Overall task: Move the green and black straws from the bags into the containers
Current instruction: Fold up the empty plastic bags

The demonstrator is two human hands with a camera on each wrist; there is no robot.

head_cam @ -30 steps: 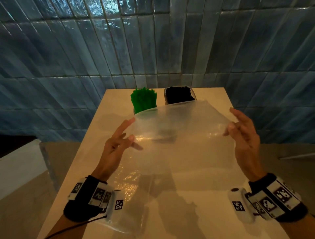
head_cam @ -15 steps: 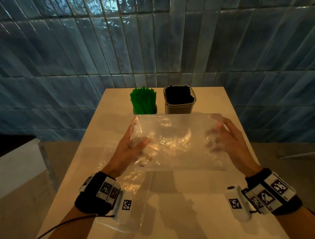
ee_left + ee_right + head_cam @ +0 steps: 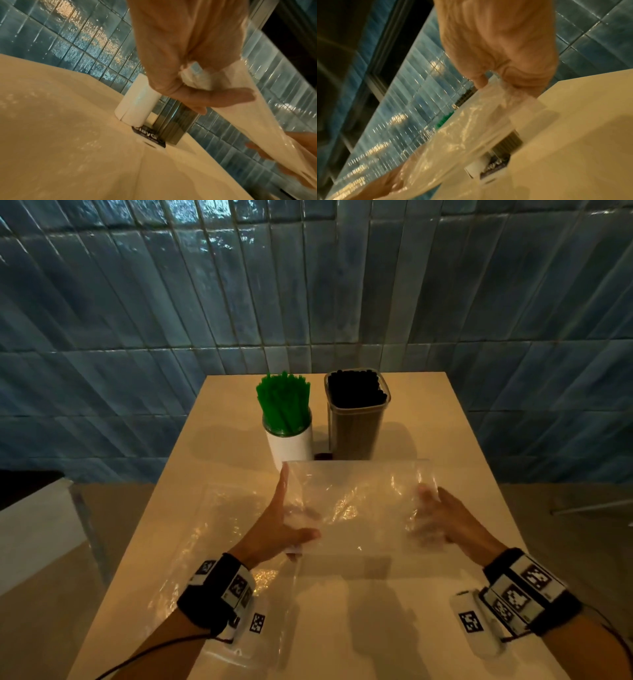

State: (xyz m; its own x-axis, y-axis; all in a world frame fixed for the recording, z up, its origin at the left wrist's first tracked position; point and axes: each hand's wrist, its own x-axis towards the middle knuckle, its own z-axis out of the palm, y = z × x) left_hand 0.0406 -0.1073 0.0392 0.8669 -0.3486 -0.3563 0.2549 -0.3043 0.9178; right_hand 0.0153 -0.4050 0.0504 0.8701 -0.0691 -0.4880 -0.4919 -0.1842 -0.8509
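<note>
Green straws point(image 3: 283, 402) stand in a white round container point(image 3: 292, 447) at the back of the table. Beside it on the right, black straws point(image 3: 356, 388) fill a clear square container point(image 3: 356, 436). In front of them I hold an empty clear plastic bag point(image 3: 356, 508), folded, low over the table. My left hand point(image 3: 294, 529) pinches its left edge with the thumb point(image 3: 223, 96). My right hand point(image 3: 428, 515) grips its right edge, fingers behind the film. In the left wrist view the bag point(image 3: 257, 112) stretches away to the right hand point(image 3: 298, 146).
A second clear bag point(image 3: 219, 542) lies flat on the table point(image 3: 376, 628) under my left forearm. A small dark label point(image 3: 322, 456) lies at the foot of the containers. A blue tiled wall point(image 3: 308, 285) rises right behind the table.
The bag, held up and spread a second ago, has come down and is folded over low above the table. Both hands have moved lower and closer together with it.
</note>
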